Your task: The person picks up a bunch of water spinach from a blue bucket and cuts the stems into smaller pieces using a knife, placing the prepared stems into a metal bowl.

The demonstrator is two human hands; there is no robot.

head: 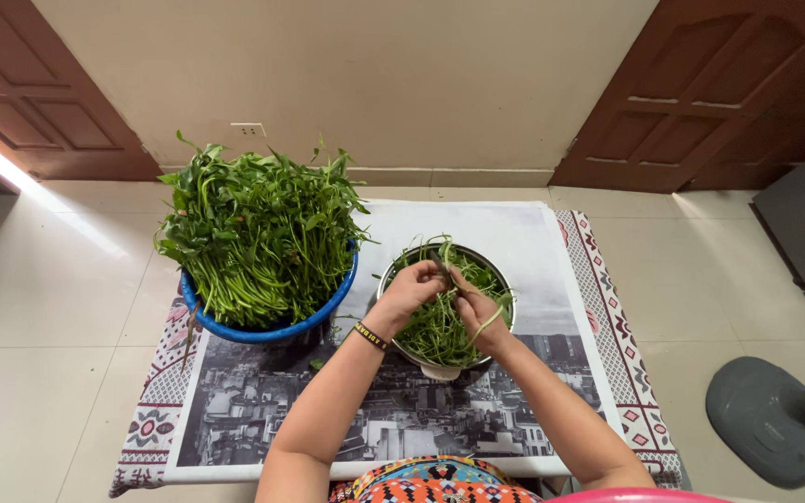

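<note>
Nearest, colourful patterned clothing (pixel 435 484) at the bottom edge, both forearms reaching forward over a printed mat (pixel 272 410). Left hand (pixel 412 287), with a dark wristband (pixel 371 336), fingers pinched on a thin green stem (pixel 443 256). Right hand (pixel 477 312) just beside, fingers curled around the same stem lower down. Directly under the fingers, a metal bowl (pixel 505 279) full of split green strands (pixel 440 331). Left of the fingers, a blue basin (pixel 272 328) heaped with leafy greens (pixel 258 228). Far right, a grey fan base (pixel 766 419).
</note>
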